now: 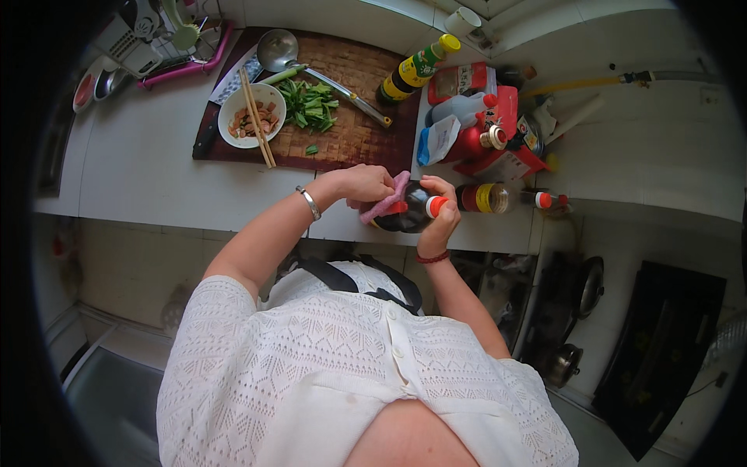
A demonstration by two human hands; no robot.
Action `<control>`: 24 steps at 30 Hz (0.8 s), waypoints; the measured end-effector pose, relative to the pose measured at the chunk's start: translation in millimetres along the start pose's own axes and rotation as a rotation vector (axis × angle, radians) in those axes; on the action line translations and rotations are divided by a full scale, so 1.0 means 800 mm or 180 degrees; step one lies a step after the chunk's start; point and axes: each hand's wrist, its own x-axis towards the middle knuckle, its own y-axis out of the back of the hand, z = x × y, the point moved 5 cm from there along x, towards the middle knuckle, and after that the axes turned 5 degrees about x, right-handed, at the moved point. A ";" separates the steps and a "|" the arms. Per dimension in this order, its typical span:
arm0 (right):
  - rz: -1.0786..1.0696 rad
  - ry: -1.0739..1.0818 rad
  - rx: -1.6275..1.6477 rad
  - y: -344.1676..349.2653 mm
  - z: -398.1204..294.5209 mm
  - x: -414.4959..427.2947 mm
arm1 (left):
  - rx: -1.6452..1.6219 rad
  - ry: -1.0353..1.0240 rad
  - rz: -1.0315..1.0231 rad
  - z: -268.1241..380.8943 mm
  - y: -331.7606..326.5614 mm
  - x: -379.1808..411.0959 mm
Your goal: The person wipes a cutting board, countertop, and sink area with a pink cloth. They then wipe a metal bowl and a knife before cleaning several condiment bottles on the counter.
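Note:
A large dark bottle [411, 211] with a red cap is tilted over the front part of the white counter, its cap towards the right. My right hand [442, 219] is curled around its cap end, with a dark red braided bracelet at the wrist. On the bottle's left side, my left hand [373, 185] holds a pink cloth [386, 204] against it; a silver bangle is on that wrist. The cloth and hand hide part of the bottle. Behind them lies a wooden cutting board [362, 140] with chopped green leaves [309, 105] and a white bowl [228, 129] of sliced meat, chopsticks [255, 117] across it.
A metal ladle [332, 82] and a green-labelled bottle [411, 76] rest on the board. Several bottles and red packages [508, 108] crowd the counter's right side, with a yellow-labelled jar [484, 198] near my right hand. A pink-edged dish rack [181, 73] stands back left.

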 end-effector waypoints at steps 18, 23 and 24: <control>-0.0213 0.0065 0.0054 0.000 0.000 0.004 | 0.0417 -0.2275 0.2940 -0.016 -0.077 -0.006; -0.0216 0.0122 -0.0015 0.001 -0.003 0.006 | 0.0269 -0.2364 0.2352 -0.025 -0.069 -0.013; -0.0207 0.0112 0.0002 0.001 -0.003 0.006 | -0.0477 -0.2216 0.2477 -0.043 -0.071 -0.015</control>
